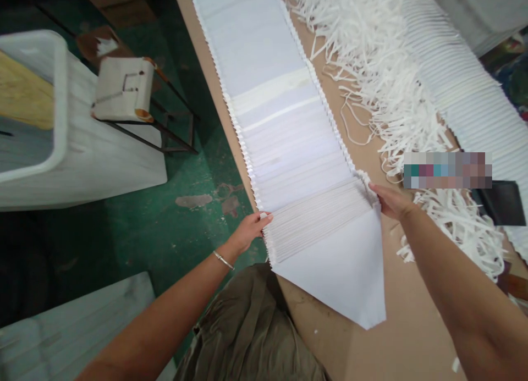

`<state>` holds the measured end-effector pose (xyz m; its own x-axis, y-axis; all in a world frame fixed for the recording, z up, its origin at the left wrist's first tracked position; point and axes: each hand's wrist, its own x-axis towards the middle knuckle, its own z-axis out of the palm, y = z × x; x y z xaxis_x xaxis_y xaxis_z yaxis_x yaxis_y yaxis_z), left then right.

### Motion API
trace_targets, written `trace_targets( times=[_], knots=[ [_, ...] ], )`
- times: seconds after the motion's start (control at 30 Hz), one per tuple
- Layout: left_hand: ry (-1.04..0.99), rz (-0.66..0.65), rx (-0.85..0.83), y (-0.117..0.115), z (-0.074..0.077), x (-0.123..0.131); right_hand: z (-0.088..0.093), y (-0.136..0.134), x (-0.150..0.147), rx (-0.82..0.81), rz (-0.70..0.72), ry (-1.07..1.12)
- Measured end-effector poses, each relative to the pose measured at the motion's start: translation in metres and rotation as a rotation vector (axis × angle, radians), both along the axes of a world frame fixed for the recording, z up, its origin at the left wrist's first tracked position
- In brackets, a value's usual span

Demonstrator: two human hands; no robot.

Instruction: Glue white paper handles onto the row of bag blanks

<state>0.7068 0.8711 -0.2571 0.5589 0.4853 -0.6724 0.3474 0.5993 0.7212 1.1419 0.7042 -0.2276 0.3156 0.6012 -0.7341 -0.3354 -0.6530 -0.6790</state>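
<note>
A long row of overlapping white sheets [268, 144], cloth or paper I cannot tell, runs down the table with ruffled side edges. At its near end the sheets bunch into close, narrow layers [322, 221], and the front sheet [338, 276] hangs flat toward me, ending in a corner. My left hand [249, 230] pinches the left edge of the bunch, thumb on top. On the opposite edge, my right hand [390, 201] is closed round the side of the same bunch, its fingers partly hidden.
Loose white strips [371, 67] lie heaped on the brown table [396, 337] to the right, beside another row of layered white pieces [449, 78]. A black flat object [503, 202] sits near them. Left of the table stand a stool [124, 89] and a white bin [111, 150] on green floor.
</note>
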Motion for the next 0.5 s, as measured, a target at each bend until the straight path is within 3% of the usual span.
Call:
trace_targets(
  times=[0.1, 0.2, 0.5],
  knots=[
    [0.105, -0.214, 0.222, 0.020, -0.009, 0.008, -0.005, 0.027, 0.004, -0.015, -0.036, -0.134],
    [0.130, -0.318, 0.380, 0.028, -0.017, 0.012, -0.011, 0.047, 0.004, -0.076, -0.048, -0.227],
    [0.131, -0.347, 0.435, 0.026, -0.033, 0.008, -0.023, 0.058, 0.010, -0.095, 0.100, -0.383]
  ],
)
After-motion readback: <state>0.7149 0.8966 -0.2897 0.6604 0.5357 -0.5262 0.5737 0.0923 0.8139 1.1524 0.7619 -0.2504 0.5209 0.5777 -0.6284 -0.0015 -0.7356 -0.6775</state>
